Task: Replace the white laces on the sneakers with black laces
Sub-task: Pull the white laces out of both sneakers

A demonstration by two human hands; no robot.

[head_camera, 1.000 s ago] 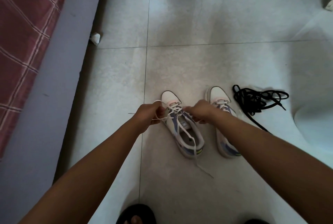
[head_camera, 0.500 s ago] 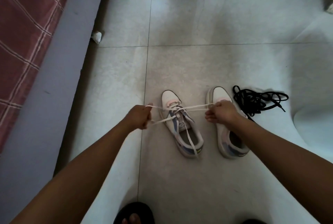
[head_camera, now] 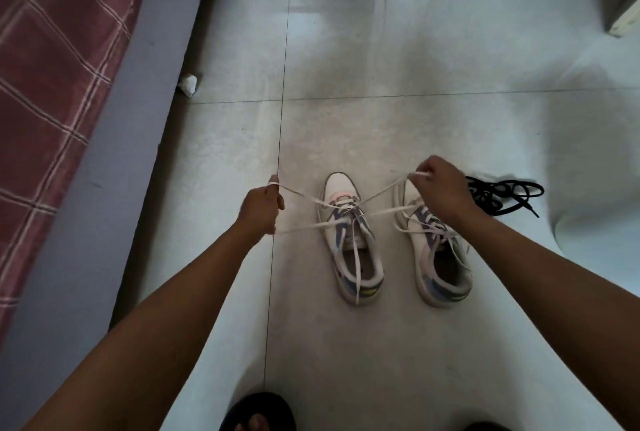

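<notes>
Left hand [head_camera: 260,208] is closed around one run of the white lace [head_camera: 301,195], which passes over the raised forefinger and stretches taut toward the shoe. Right hand [head_camera: 440,188] pinches the other run of the same lace between thumb and curled fingers, the lace tip showing just at the fingertips. Both runs cross above the left sneaker [head_camera: 349,240], which stands on the tiled floor [head_camera: 381,67] between the two hands, toe pointing away; the lace remains threaded through its forward eyelets. The right sneaker [head_camera: 436,257] stands directly below the right hand and wrist, its own white lace loose across the tongue. The black laces [head_camera: 502,193] lie in a loose tangle on the floor just beyond the right hand's outer side, apart from both sneakers.
</notes>
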